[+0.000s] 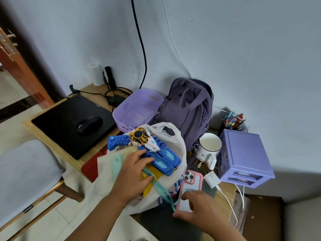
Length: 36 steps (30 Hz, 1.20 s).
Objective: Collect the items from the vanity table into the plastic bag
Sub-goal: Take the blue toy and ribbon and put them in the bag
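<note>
On the wooden table [97, 152], a white plastic bag [175, 150] stands open in front of a purple backpack [189, 108]. Inside its mouth, the left hand [133, 173] grips a blue toy [156, 153] with a gold emblem, fingers curled around its body. Just right of the bag, the right hand [196, 207] pinches the lower end of a pink-cased phone [191, 185] lying beside a white charger [212, 179] and mug [208, 146].

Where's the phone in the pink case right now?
In the head view the phone lies face down at lower right of centre, on a dark mat beside the plastic bag, with the white charger to its right. The right hand grips its near end.
</note>
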Motion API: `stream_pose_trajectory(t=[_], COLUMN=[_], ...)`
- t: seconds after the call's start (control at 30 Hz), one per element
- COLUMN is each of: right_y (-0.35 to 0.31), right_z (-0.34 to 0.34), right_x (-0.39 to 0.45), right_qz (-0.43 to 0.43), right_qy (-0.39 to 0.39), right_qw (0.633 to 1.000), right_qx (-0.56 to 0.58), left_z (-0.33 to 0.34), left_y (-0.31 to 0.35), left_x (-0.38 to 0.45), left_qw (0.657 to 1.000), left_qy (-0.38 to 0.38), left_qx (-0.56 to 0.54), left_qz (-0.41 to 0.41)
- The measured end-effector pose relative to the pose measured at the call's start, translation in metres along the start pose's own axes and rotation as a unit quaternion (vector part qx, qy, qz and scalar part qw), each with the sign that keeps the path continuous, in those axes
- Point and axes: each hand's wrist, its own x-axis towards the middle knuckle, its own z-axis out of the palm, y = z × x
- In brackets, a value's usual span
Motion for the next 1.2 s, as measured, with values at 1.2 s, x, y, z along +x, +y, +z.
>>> stream_pose_trajectory(t=[1.2], right_y=[-0.117], right_z=[-0.059], right_x=[0.057], right_qz=[-0.122], right_qy=[0.215], right_qw=[0.968], right_qx=[0.042], left_z=[-0.033], left_y=[-0.031], left_x=[0.005], left_qw=[0.986], left_qy=[-0.005], left_qx=[-0.156], left_qz=[-0.049])
